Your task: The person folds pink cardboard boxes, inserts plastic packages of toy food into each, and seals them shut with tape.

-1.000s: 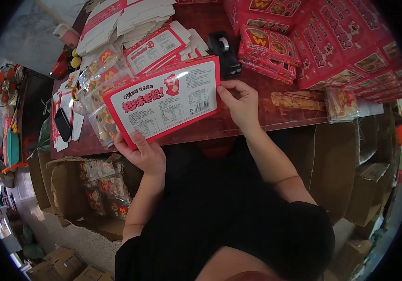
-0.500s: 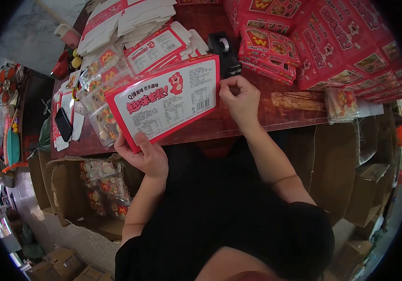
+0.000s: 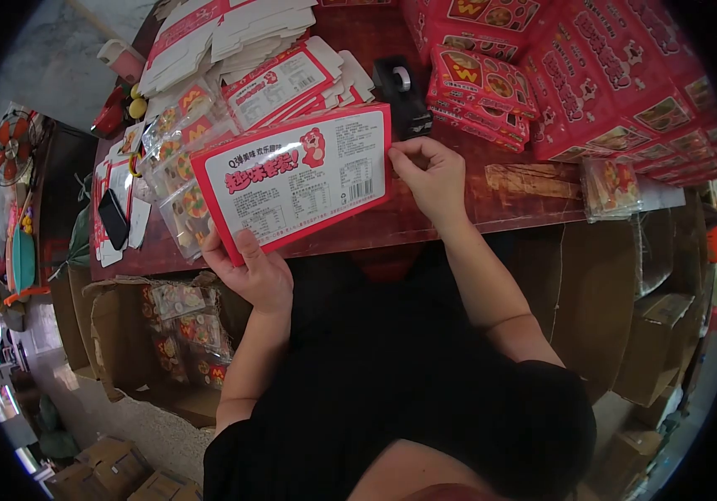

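Observation:
A red and white printed carton [image 3: 300,179] is tilted over the table's front edge, its white printed panel facing me. My left hand [image 3: 251,271] grips its lower left corner, thumb on the panel and fingers behind. At the carton's right edge, my right hand [image 3: 432,177] has thumb and forefinger pinched together against the side. Whatever lies between those fingertips is too small to make out. Just behind the right hand stands a black tape dispenser [image 3: 404,98] with a pale roll.
Flat unfolded cartons [image 3: 229,42] and clear packets of sweets [image 3: 176,154] lie on the table's left. Red packed boxes [image 3: 609,75] are stacked at right. A phone [image 3: 113,219] lies at the left edge. Below, an open cardboard box [image 3: 124,334] holds more packets.
The carton's left end has swung slightly down and right with my left hand. My right hand stays at the right edge, its pinched fingers now closer against the carton.

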`<control>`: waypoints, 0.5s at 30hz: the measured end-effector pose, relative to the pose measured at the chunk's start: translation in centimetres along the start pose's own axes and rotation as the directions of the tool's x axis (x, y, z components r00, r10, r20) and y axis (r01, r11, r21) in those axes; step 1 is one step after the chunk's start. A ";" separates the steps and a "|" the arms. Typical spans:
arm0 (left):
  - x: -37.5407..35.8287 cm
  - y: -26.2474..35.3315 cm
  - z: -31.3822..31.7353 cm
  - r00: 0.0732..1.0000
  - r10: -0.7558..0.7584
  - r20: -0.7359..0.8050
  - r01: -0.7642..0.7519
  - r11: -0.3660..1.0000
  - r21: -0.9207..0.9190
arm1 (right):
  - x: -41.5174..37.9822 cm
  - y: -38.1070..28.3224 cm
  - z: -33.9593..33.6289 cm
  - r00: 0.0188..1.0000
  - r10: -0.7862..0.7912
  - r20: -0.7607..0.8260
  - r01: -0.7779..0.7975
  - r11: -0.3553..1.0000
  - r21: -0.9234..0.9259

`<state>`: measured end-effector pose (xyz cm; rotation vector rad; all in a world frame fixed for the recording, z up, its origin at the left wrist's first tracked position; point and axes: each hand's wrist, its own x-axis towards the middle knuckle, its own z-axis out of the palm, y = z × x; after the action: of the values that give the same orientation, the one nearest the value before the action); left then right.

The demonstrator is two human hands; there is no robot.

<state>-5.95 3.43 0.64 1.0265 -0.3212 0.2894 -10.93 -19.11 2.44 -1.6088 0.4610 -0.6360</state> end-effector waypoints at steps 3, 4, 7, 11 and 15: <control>0.0 0.1 0.2 1.000 -0.011 -0.017 0.011 1.000 -0.008 | 0.0 -0.1 0.0 1.000 -0.004 -0.020 0.003 0.999 -0.040; 0.0 0.1 0.2 1.000 -0.011 -0.012 0.011 1.000 -0.007 | 0.0 -0.2 0.1 0.999 -0.008 -0.032 0.006 0.998 -0.059; -0.1 0.1 0.3 1.000 -0.012 -0.010 0.012 1.000 0.000 | 0.0 -0.3 0.2 0.999 -0.020 -0.041 0.017 0.998 -0.068; 0.1 0.2 0.4 0.999 -0.031 -0.043 0.031 1.000 -0.002 | 0.1 0.0 0.0 0.997 0.074 -0.013 -0.074 0.997 0.013; 0.9 0.8 0.7 0.993 -0.095 -0.076 0.092 0.995 -0.037 | 0.6 1.2 -0.3 0.990 0.091 0.108 -0.123 0.936 0.330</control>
<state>-5.58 3.31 1.98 0.9913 -0.2067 0.2376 -10.56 -19.92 1.31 -1.2729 0.3482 -0.5240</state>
